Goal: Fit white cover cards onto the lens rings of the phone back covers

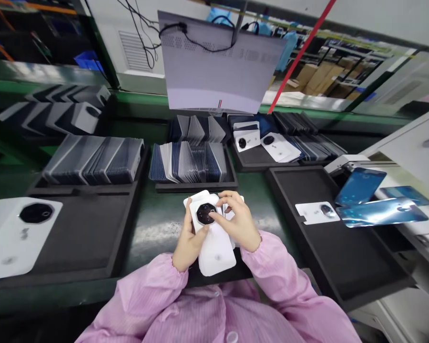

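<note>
A white phone back cover [218, 247] with a dark, many-sided camera window [205, 214] is held upright in front of my body. More white covers show behind its top and right edges. My left hand [190, 243] grips its left side, thumb on the front face and fingers along the edge. With bent fingers, my right hand [239, 221] holds the upper right; the thumb lies on the camera window and the index finger near the top edge. Whether a small piece sits between those fingertips I cannot make out.
Dark trays [196, 186] with rows of upright covers stand behind my hands. A large white cover [17, 238] lies on the left tray. On the right tray rest a white cover [318, 213] and shiny blue sheets [382, 213]. A monitor's back [218, 62] rises ahead.
</note>
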`<state>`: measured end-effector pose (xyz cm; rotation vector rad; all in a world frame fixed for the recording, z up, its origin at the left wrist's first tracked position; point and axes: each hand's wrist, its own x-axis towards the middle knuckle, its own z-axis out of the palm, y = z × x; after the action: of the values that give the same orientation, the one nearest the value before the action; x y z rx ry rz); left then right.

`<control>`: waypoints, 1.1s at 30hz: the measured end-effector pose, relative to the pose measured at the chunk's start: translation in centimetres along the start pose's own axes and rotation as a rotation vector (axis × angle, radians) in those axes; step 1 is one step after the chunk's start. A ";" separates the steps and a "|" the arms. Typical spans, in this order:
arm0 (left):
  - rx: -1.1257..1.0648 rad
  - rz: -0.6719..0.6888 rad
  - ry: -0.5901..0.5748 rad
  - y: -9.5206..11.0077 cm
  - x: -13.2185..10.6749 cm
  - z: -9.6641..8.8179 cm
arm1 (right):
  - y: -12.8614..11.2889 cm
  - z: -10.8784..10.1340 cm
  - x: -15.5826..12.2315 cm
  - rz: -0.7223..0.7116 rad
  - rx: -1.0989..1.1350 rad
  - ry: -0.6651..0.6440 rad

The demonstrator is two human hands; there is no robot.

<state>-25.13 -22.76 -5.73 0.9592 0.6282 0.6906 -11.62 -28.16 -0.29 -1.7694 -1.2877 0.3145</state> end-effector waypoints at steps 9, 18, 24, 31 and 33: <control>0.050 0.026 -0.035 0.0 -0.1 0.1 | 0.8 0.4 0.1 0.051 0.081 0.060; 0.054 0.006 -0.028 0.0 0.1 0.1 | 1.1 0.7 0.2 -0.012 0.061 0.055; 0.008 -0.037 -0.060 0.2 0.2 -0.2 | 2.1 0.8 -0.5 -0.470 -0.001 0.104; 0.138 -0.059 -0.017 -0.5 0.4 -0.8 | 3.2 1.2 -1.1 -0.699 0.214 0.060; 0.162 -0.058 -0.025 -0.4 0.4 -0.9 | 3.4 1.5 -1.1 -0.731 0.252 0.078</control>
<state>-25.43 -22.19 -6.56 1.0936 0.6947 0.5815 -10.95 -28.57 -4.07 -1.0016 -1.6534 -0.0129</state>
